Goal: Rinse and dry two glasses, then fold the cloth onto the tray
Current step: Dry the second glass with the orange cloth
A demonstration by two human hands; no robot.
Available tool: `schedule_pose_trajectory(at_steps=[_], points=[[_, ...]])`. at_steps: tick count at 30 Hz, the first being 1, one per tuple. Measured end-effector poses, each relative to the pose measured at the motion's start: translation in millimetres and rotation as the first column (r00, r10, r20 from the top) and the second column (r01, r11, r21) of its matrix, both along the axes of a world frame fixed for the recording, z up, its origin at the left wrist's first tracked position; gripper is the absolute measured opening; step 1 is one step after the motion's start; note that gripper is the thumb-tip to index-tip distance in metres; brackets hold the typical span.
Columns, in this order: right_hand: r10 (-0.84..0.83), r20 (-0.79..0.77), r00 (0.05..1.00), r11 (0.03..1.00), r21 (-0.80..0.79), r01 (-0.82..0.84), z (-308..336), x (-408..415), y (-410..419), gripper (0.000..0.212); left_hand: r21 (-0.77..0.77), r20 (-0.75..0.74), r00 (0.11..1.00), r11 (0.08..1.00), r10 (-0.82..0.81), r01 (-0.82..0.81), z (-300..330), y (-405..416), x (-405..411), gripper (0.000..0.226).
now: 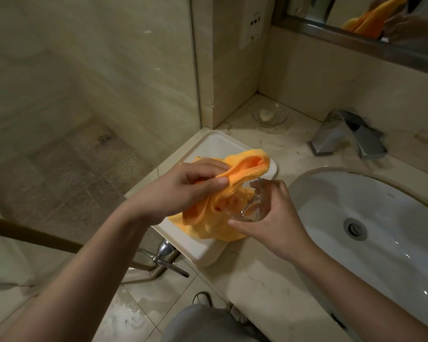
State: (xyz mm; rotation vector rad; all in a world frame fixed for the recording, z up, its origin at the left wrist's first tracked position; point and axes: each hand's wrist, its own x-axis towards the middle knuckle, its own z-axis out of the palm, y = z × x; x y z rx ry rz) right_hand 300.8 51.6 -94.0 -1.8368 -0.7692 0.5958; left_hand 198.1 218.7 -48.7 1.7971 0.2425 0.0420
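I hold a clear glass (251, 206) tilted on its side, mouth toward the orange cloth (235, 183), which is bunched against and partly pushed into it. The cloth's lower folds drape onto the white rectangular tray (208, 144), which sits on the tabletop beside the basin.

The pale marble surface (252, 275) carried a white tray (208, 253) at its left end, a small glass dish (269, 116) in the back corner, a chrome faucet (349, 134), and a sunken white basin (371, 218).
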Motion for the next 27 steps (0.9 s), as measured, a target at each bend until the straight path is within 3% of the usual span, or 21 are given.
schedule_pose_trajectory(at_steps=[2,4,6,10,12,14,17,19,21,23,25,27], points=[[-0.033,-0.052,0.998,0.999,-0.019,0.032,-2.2,3.9,0.8,0.061,-0.148,0.020,0.995,0.984,-0.094,0.096,-1.2,2.1,-7.7,0.033],[-0.033,-0.090,0.995,0.998,-0.060,0.028,-5.0,9.4,1.6,0.069,-0.168,-0.002,0.989,0.975,-0.148,0.145,-1.8,4.2,-13.0,0.042],[0.017,-0.096,0.995,0.995,-0.100,-0.026,-1.5,11.6,0.0,0.077,-0.053,-0.041,0.985,0.985,-0.169,0.166,-2.8,2.3,-12.7,0.040],[0.061,-0.077,0.995,0.985,-0.155,-0.073,11.9,9.3,-4.1,0.067,0.144,0.001,0.986,0.976,-0.167,0.165,1.2,-9.7,-4.2,0.036],[0.072,-0.098,0.993,0.984,-0.156,-0.087,18.3,10.4,-3.5,0.057,0.216,0.018,0.986,0.964,-0.163,0.156,2.7,-11.8,-1.6,0.023],[0.144,-0.217,0.965,0.976,-0.130,-0.175,25.1,14.8,-3.0,0.039,0.217,0.005,0.986,0.963,-0.168,0.163,4.4,-8.8,-0.8,0.016],[0.266,-0.454,0.850,0.936,-0.088,-0.340,32.5,26.5,-7.1,0.030,0.178,0.001,0.977,0.961,-0.214,0.210,9.6,-2.9,-0.7,0.019],[0.313,-0.636,0.705,0.913,-0.003,-0.408,32.6,31.9,-11.3,0.039,0.118,0.008,0.971,0.965,-0.238,0.235,12.3,-1.2,-2.6,0.026],[0.346,-0.740,0.577,0.899,0.085,-0.429,32.1,33.2,-14.1,0.054,0.046,0.026,0.970,0.970,-0.240,0.239,12.9,-0.7,-5.0,0.012],[0.370,-0.765,0.527,0.891,0.132,-0.434,30.6,32.1,-14.0,0.060,0.030,0.064,0.980,0.982,-0.186,0.185,10.6,-0.7,-5.6,0.029],[0.330,-0.751,0.572,0.912,0.099,-0.397,33.5,29.5,-9.9,0.069,-0.002,0.066,0.990,0.992,-0.123,0.124,4.1,-0.7,-4.9,0.029],[0.225,-0.676,0.702,0.950,-0.007,-0.311,38.5,26.7,-8.1,0.082,-0.057,0.065,0.997,0.997,-0.043,0.047,-1.7,-1.8,-4.3,0.013]])
